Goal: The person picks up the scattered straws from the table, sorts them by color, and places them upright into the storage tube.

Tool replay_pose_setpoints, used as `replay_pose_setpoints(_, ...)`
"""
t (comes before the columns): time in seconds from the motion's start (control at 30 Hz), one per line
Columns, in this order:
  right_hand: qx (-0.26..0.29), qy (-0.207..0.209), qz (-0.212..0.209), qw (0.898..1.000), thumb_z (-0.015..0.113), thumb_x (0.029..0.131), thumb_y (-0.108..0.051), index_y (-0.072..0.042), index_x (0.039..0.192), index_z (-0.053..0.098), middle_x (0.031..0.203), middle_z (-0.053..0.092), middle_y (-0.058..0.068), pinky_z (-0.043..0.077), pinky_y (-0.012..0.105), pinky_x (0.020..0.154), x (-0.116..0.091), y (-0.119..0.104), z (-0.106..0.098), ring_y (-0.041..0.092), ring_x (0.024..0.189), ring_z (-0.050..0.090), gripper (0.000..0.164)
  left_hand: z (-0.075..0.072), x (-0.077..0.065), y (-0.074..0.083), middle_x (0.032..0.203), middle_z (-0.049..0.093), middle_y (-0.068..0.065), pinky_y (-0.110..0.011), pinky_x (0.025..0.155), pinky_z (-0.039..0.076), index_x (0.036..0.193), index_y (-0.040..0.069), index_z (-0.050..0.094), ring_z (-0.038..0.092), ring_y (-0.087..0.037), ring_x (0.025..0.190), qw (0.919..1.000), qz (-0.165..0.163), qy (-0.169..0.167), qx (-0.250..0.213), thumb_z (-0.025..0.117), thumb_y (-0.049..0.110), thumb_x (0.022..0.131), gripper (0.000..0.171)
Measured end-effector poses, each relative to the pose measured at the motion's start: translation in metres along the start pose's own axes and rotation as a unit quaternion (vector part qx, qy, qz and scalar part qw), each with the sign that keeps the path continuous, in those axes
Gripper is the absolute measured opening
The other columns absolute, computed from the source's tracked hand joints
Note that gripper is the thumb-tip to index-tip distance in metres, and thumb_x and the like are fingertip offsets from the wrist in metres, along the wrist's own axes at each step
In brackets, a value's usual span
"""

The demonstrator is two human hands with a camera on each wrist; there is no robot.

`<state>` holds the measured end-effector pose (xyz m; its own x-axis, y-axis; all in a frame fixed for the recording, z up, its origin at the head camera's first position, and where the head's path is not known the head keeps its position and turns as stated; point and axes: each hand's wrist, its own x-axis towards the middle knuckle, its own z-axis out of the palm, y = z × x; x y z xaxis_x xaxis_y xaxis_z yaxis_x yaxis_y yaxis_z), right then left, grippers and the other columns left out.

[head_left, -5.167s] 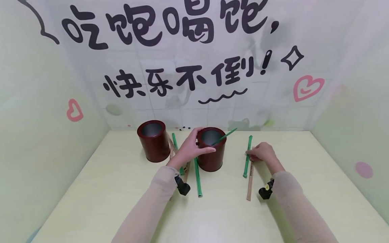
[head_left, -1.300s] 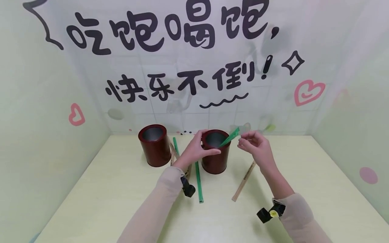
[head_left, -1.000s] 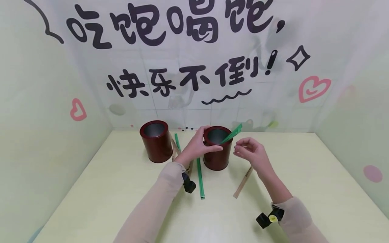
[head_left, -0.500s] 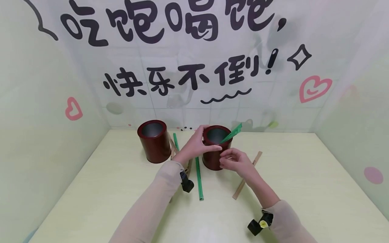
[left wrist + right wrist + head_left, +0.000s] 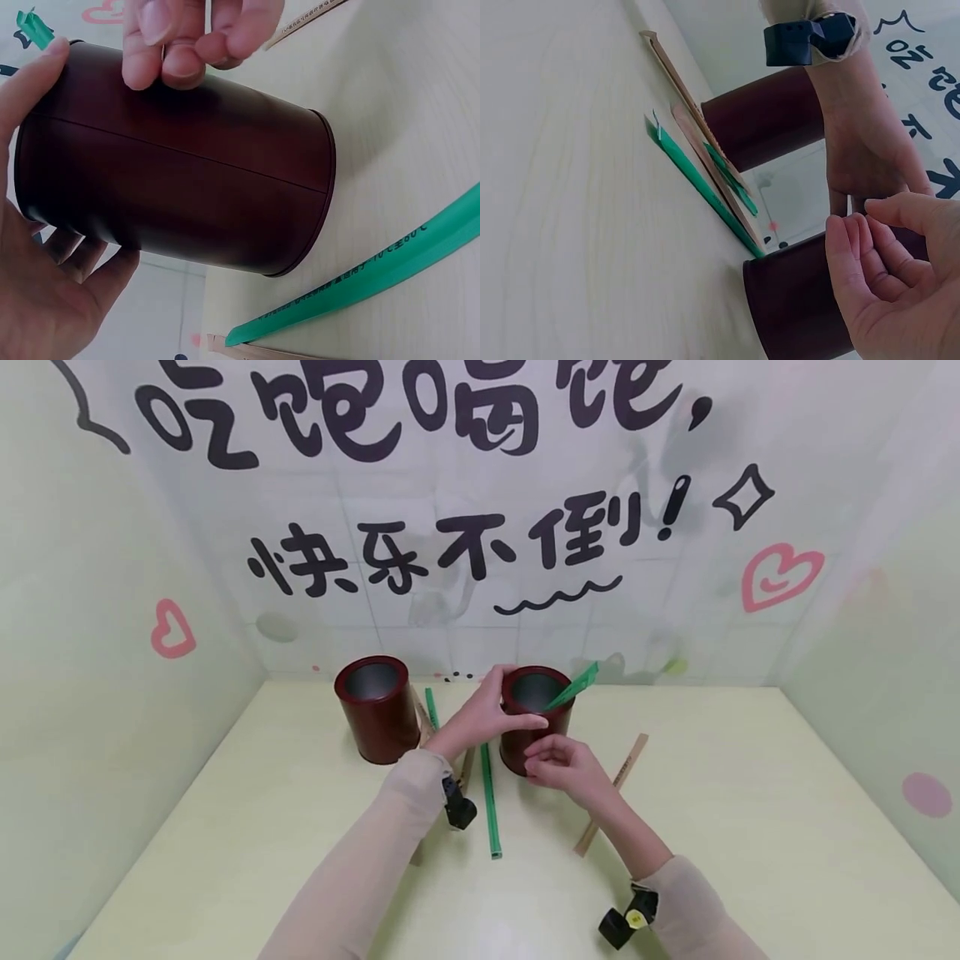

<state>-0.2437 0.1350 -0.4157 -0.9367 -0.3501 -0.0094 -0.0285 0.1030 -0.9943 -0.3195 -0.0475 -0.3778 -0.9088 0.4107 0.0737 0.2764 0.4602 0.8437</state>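
Observation:
My left hand (image 5: 483,720) grips a dark red canister (image 5: 516,747) near its rim, with the thumb across the front and the fingers round the far side. Green wrapped straws (image 5: 579,683) lean out over the canister's right rim. In front of the canister wall is my right hand (image 5: 567,768), its fingers loosely curled with nothing between them. The left wrist view shows those right fingertips (image 5: 180,71) close over the canister's side. A brown wrapped straw (image 5: 632,758) lies slanted on the table, partly behind the right forearm.
A second dark red canister (image 5: 378,727) stands to the left. Between the canisters lie a green wrapped straw (image 5: 490,810) and several more green and brown ones, partly under the left arm. A printed wall (image 5: 420,643) closes off the table's back.
The green straw on the right has gone from the table into the canister, beside the one there. My right hand let go and moved left and down before the canister. The brown straw has turned.

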Motion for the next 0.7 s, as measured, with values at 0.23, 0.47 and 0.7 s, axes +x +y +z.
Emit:
replay_pose_setpoints(0.23, -0.017, 0.003, 0.017, 1.0, 0.062, 0.096, -0.007, 0.015, 0.119, 0.057, 0.112, 0.065, 0.032, 0.06, 0.035, 0.087, 0.002, 0.002, 0.008, 0.022, 0.094, 0.072, 0.032, -0.002, -0.001, 0.001, 0.149, 0.039, -0.01, -0.045, 0.111, 0.044, 0.151, 0.01, 0.023, 0.044, -0.025, 0.135, 0.9999, -0.01, -0.013, 0.004, 0.08, 0.037, 0.083, 0.093)
replay_pose_setpoints(0.47, -0.032, -0.016, 0.042, 0.998, 0.062, 0.096, -0.011, 0.014, 0.121, 0.056, 0.113, 0.065, 0.031, 0.06, 0.035, 0.089, -0.002, 0.007, 0.015, 0.013, 0.09, 0.069, 0.035, 0.002, -0.003, 0.002, 0.148, 0.041, -0.011, -0.043, 0.111, 0.044, 0.15, 0.009, 0.025, 0.046, -0.024, 0.133, 0.9999, 0.001, -0.014, -0.01, 0.079, 0.034, 0.083, 0.09)
replay_pose_setpoints(0.7, -0.031, -0.02, 0.038, 0.999, 0.063, 0.096, -0.012, 0.013, 0.122, 0.057, 0.114, 0.066, 0.03, 0.059, 0.036, 0.09, -0.002, 0.003, 0.022, 0.02, 0.094, 0.071, 0.036, 0.001, -0.005, 0.002, 0.148, 0.042, -0.015, -0.043, 0.113, 0.043, 0.151, 0.005, 0.025, 0.048, -0.027, 0.133, 0.9998, 0.008, 0.007, -0.015, 0.08, 0.031, 0.082, 0.091)
